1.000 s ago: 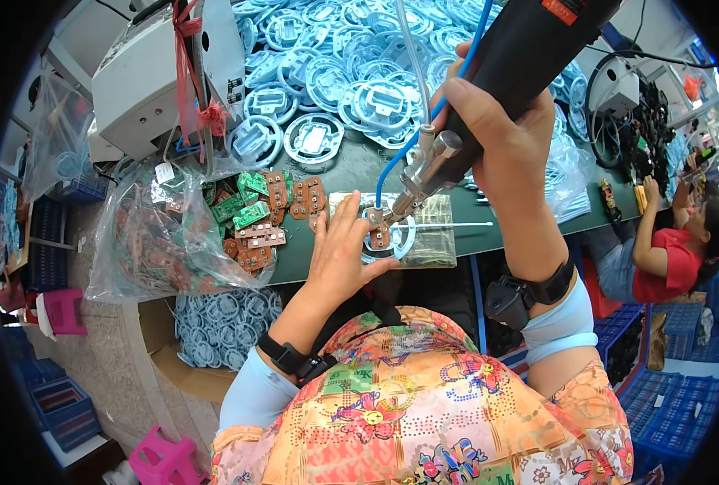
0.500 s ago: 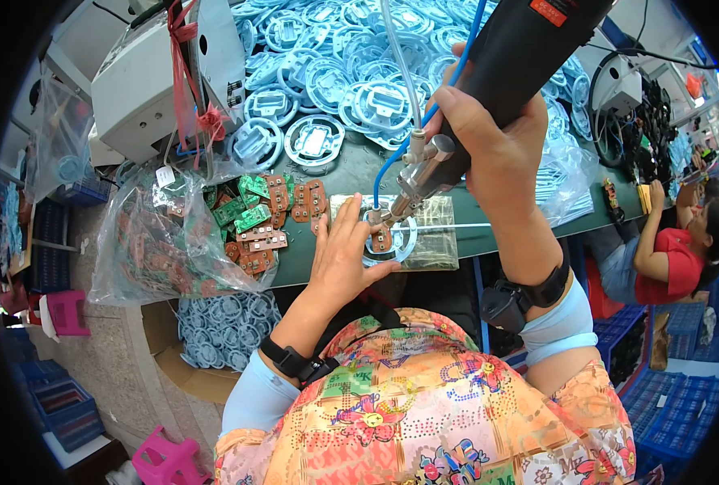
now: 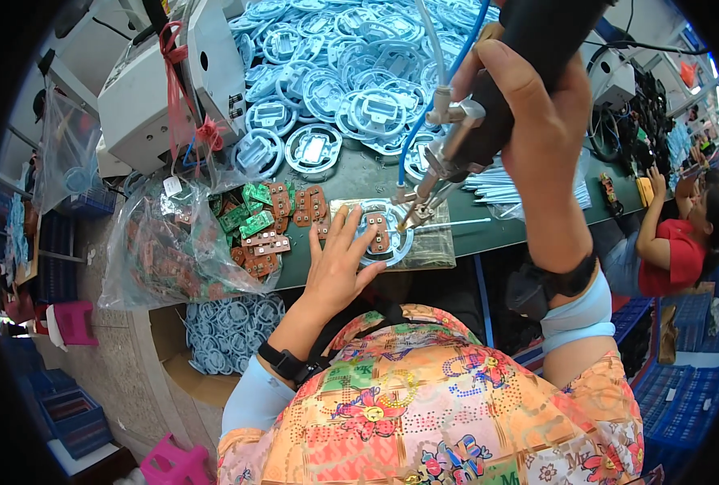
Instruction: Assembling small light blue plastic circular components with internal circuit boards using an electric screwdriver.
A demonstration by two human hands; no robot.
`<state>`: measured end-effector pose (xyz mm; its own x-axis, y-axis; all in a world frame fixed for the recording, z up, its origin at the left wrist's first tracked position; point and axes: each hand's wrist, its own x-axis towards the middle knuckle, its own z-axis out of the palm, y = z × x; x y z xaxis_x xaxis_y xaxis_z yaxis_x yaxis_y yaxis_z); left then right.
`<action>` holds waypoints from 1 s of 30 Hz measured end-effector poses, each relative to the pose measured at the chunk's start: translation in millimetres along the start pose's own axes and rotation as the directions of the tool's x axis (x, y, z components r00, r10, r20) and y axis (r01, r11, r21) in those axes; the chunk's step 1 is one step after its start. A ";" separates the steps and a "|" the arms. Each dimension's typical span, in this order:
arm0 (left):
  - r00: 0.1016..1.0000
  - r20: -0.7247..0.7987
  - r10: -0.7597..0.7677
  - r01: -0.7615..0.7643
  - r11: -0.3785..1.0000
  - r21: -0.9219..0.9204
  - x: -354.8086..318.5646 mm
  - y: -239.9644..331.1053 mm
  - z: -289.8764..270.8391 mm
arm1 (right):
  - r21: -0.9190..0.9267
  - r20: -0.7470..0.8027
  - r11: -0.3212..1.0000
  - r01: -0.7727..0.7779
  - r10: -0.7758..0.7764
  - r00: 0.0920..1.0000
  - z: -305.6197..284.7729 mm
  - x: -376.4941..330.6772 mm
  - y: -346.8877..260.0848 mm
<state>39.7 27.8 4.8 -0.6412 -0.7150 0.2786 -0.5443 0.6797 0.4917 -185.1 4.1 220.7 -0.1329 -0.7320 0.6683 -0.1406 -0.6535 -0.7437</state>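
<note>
My right hand (image 3: 545, 137) is wrapped round a black powered screwdriver (image 3: 558, 28) with a metal nose, a blue hose and a clear tube. Its tip points down at the right side of a small brown circuit board (image 3: 377, 232); whether they touch I cannot tell. That board lies inside a light-blue round plastic frame (image 3: 409, 241), from which a thin pale stick (image 3: 461, 223) extends right. Underneath is a tape-covered pad (image 3: 434, 255). Fingers spread, my left hand (image 3: 334, 263) rests against the frame's left side and the board's edge, hiding part of both.
Many light-blue plastic frames (image 3: 311, 149) are heaped at the back. Brown and green circuit boards (image 3: 258, 218) spill from a clear bag (image 3: 153, 259) on the left, beside a grey machine (image 3: 157, 97). Pale sticks (image 3: 497, 186) lie right. A co-worker in red (image 3: 673, 259) sits far right.
My right hand and the screwdriver have shifted right, and the tip has moved from the board's upper part to its right side. My left hand stays at the frame, its thumb drawn in slightly.
</note>
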 end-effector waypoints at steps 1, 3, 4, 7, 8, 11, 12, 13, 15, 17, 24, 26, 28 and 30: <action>1.000 0.016 0.013 -0.014 0.999 0.047 -0.3 -0.9 0.2 | 0.000 0.002 1.000 -0.001 0.001 1.000 3.0 3.7 0.8; 0.999 0.018 0.029 -0.030 0.998 0.053 5.1 -1.6 5.4 | 0.033 -0.099 0.999 -0.030 0.033 0.994 10.0 10.2 5.1; 0.999 0.020 0.048 -0.049 0.997 0.060 8.2 -1.5 8.2 | 0.073 -0.039 0.997 -0.030 0.033 0.999 4.2 8.7 13.4; 0.999 -0.002 0.040 -0.040 0.999 -0.004 10.8 -3.9 11.4 | 0.124 -0.095 0.991 -0.046 0.058 0.994 13.6 2.9 27.1; 0.999 0.000 0.034 -0.034 0.999 -0.007 9.9 -6.4 13.1 | 0.148 -0.112 0.988 -0.039 0.055 0.992 15.9 1.5 33.3; 0.996 -0.037 0.076 -0.078 0.995 -0.060 7.0 -11.4 13.9 | 0.150 -0.120 0.988 -0.047 0.065 0.991 22.0 -2.7 41.0; 0.997 -0.002 0.079 -0.079 0.997 -0.021 7.4 -10.1 8.9 | 0.151 -0.118 0.987 -0.055 0.073 0.990 24.1 -2.9 43.4; 0.996 0.033 0.080 -0.081 0.997 0.017 7.4 -9.5 6.0 | 0.154 -0.116 0.986 -0.057 0.076 0.990 26.0 -2.8 45.4; 0.995 0.037 0.092 -0.093 0.995 0.028 6.9 -11.0 5.9 | 0.156 -0.114 0.986 -0.064 0.082 0.990 27.8 -2.0 50.0; 0.994 0.038 0.107 -0.108 0.993 0.041 7.0 -12.6 6.4 | 0.160 -0.088 0.987 -0.035 0.049 0.995 28.7 -0.2 54.6; 0.999 -0.038 0.016 -0.022 0.987 -0.159 13.6 -17.8 10.7 | 0.120 -0.135 0.990 -0.073 0.089 0.987 25.0 2.1 47.1; 0.993 -0.090 -0.073 0.043 0.955 -0.293 15.0 -20.0 17.5 | 0.170 -0.118 0.981 -0.097 0.118 0.986 26.9 1.3 36.3; 0.987 -0.155 -0.051 0.017 0.976 -0.216 15.4 -23.2 20.1 | 0.164 -0.156 0.973 -0.163 0.188 0.970 30.9 -1.0 19.6; 0.973 -0.225 -0.061 0.008 0.973 -0.229 18.7 -18.1 18.8 | 0.186 -0.158 0.965 -0.186 0.216 0.963 20.8 2.4 11.6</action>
<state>27.4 5.2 -14.5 -0.4687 -0.7738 0.4261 -0.4112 0.6180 0.6700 -166.6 -9.2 213.3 -0.3134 -0.8162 0.4854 0.0715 -0.5300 -0.8450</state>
